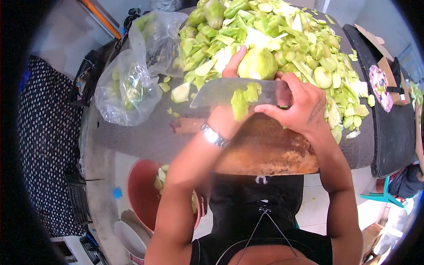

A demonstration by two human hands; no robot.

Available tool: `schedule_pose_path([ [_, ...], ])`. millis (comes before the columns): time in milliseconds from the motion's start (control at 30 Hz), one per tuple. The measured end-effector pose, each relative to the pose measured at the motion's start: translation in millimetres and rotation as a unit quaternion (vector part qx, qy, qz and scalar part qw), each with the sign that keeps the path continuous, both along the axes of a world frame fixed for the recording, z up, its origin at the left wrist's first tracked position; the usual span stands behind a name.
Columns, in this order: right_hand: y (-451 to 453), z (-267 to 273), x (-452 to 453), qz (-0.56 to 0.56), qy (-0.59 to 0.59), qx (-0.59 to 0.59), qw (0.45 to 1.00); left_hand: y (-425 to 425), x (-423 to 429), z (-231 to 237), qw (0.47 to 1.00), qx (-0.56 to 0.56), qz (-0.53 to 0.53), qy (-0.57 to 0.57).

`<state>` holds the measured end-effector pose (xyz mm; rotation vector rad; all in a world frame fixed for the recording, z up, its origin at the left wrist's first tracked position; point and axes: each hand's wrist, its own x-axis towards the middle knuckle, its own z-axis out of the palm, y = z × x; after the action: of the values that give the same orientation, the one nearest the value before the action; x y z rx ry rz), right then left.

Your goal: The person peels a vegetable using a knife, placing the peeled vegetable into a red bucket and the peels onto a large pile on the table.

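A large pale green chayote [257,65], mostly peeled, rests in my left hand [228,111], whose thumb shows on its left side; the knife hides the rest of that hand. My right hand [303,102] grips a wide-bladed knife [215,92] at its handle end, the blade pointing left across my left hand. Bits of green peel stick to the blade. Beneath my wrists lies a worn wooden cutting board [281,152]. Behind the hands is a big heap of chayote peelings [298,49], with whole chayotes [213,13] at its far left.
Left of the heap stands a clear plastic bag [129,92] with green pieces inside. A cut chayote piece [181,92] lies beside it. Below the table's edge are a red bucket [142,195] with pieces and a white basin [131,237]. A person's arm [418,132] shows at far right.
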<state>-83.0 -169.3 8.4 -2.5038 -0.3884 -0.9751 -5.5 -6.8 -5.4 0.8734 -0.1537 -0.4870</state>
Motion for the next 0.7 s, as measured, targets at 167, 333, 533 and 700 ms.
schedule_pose_path([
  [167, -7, -3, 4, 0.014, 0.035, 0.027, 0.999, 3, 5, -1, 0.98, -0.161, -0.062, 0.097],
  [333, -11, -2, 4, 0.031, 0.037, 0.069, 0.996, 5, 7, 6, 0.985, -0.144, -0.063, 0.072],
  [533, -16, 6, 3, 0.001, 0.084, 0.074, 0.994, 3, 6, 7, 0.98, -0.173, -0.033, 0.088],
  [700, -18, 5, 2, 0.047, 0.08, 0.118, 0.989, 3, 3, 13, 0.982, -0.17, -0.035, 0.076],
])
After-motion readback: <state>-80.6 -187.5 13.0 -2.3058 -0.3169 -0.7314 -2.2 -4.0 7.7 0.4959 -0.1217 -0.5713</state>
